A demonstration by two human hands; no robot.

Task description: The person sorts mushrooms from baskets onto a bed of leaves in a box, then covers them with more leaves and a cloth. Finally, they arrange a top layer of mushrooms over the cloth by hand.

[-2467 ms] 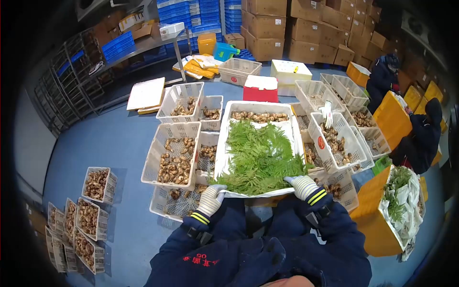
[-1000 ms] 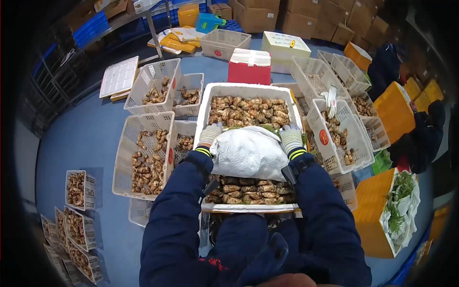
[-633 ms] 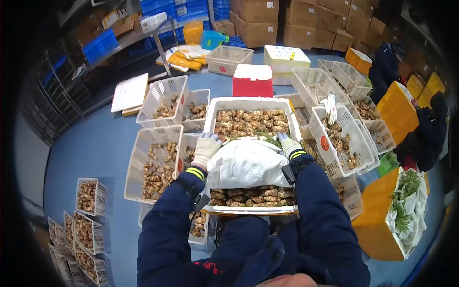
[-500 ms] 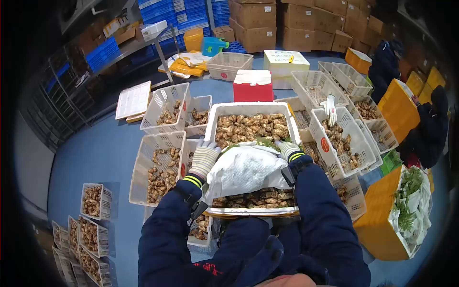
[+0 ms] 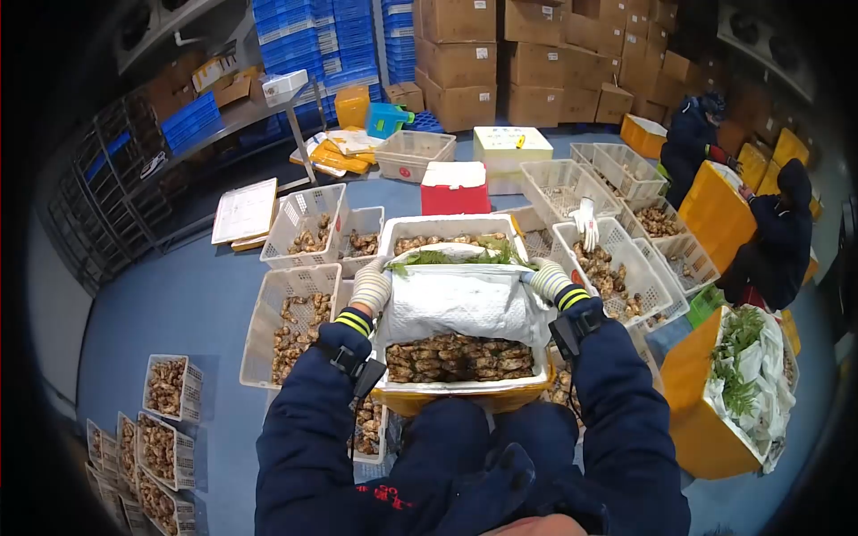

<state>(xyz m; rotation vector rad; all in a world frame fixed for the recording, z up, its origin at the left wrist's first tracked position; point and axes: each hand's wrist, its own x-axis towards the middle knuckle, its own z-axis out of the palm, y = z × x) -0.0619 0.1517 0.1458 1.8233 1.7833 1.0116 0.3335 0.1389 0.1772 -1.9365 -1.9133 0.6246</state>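
Note:
A foam box with an orange outer side stands before me, filled with brown, knobbly mushrooms. Across its middle hangs a white quilted sheet, with green fern sprigs along its far edge. My left hand, in a striped glove, is closed at the sheet's left upper corner. At the right upper corner my right hand, gloved alike, is closed on it too. The fingertips are partly hidden. Mushrooms show in front of the sheet and in a strip behind it.
White crates of mushrooms stand on both sides, one with a white glove on its rim. A red box stands behind. At right is an orange box with ferns; two people work beyond.
Both hands have raised the sheet's far edge, so more fern shows there and fewer mushrooms behind it. More mushrooms show at the near side. The view has tilted upward.

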